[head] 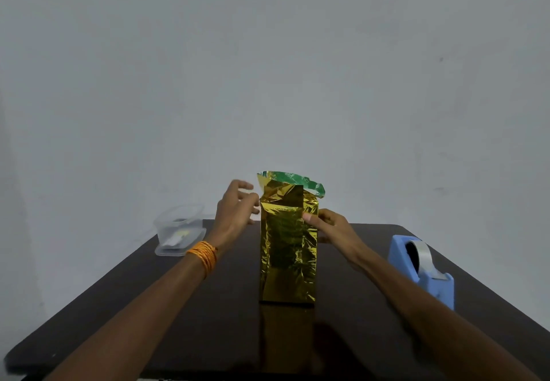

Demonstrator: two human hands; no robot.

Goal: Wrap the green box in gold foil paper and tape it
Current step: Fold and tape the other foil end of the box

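Two hands flank the box (288, 261), upright on the table (178, 306) in gold foil (279, 199), long axis vertical. The right hand (330, 226) pinches the foil at its right edge in a narrow grip. The left hand (235, 208), grip loose and empty, hovers just left of the open top, nearer the unfolded flap.

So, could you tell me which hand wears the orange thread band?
The left hand; the right hand, gripping the gold foil-wrapped box, has a bare wrist.
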